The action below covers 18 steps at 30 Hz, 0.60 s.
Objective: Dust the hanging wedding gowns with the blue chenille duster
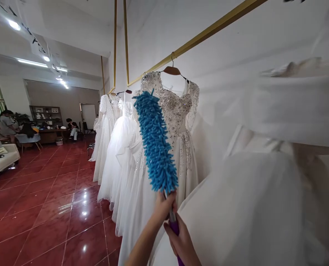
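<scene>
Two hands: both ours, one above the other on a single handle.
Left hand (164, 207): we close it around the handle just under the fluffy head.
Right hand (182, 242): we wrap it shut lower down, over the purple grip.
Blue microfiber duster (155, 142): upright, in front of the beaded wedding gown (181, 122).
Gold rail (197, 37): carries the gowns, far to near.
Red tiled floor (42, 207): left.

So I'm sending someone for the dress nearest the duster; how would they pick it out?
Follow the gold rail along the white wall to the wooden hanger. The beaded gown hangs there, behind the blue duster held in both hands. Unlike the plain tulle dresses further along, its bodice is covered in silver beading.
</scene>
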Motion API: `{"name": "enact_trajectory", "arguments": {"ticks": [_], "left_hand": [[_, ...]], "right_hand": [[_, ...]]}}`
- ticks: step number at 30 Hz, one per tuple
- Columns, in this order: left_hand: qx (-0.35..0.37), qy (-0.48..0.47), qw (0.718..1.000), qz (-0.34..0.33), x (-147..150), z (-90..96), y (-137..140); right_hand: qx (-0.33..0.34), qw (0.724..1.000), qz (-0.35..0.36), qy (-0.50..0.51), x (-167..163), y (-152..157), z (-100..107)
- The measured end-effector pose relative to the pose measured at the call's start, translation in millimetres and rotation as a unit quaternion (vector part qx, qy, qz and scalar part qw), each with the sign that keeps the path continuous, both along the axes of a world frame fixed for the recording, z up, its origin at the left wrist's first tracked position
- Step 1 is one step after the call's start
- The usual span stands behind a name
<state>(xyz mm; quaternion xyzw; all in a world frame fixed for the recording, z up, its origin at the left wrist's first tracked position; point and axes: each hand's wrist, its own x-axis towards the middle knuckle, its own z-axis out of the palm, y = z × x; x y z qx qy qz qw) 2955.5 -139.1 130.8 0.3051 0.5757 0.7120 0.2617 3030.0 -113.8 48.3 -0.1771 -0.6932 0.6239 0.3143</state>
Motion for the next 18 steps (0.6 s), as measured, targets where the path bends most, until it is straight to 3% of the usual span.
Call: {"name": "enact_trajectory", "arguments": {"ticks": [2,4,6,8,10,12,15,18], "left_hand": [[0.014,0.022,1.000,0.000,-30,18.8,19],[0.015,0.033,0.999,0.009,-55,21.4,37],[0.009,0.033,0.999,0.017,-75,10.1,50],[-0.004,0.027,0.999,0.023,-87,-8.5,57],[-0.018,0.014,0.999,0.032,-92,-26.0,58],[-0.012,-0.005,0.999,0.041,-93,-35.6,56],[0.010,-0.014,0.999,0.031,-93,-31.5,54],[-0.026,0.026,0.999,0.003,-96,-20.0,63]], "right_hand": [[-0.026,0.998,0.050,0.006,-32,16,20],[-0.048,0.995,0.082,0.011,-56,29,27],[-0.050,0.995,0.088,-0.004,-73,40,15],[-0.031,0.998,0.057,-0.016,-85,51,-9],[0.000,1.000,0.009,0.017,-92,64,-35],[0.034,0.999,0.018,0.024,-97,77,-53],[0.082,0.995,0.063,-0.001,-105,93,-61],[0.070,0.996,0.039,0.027,-115,98,-64]]}}
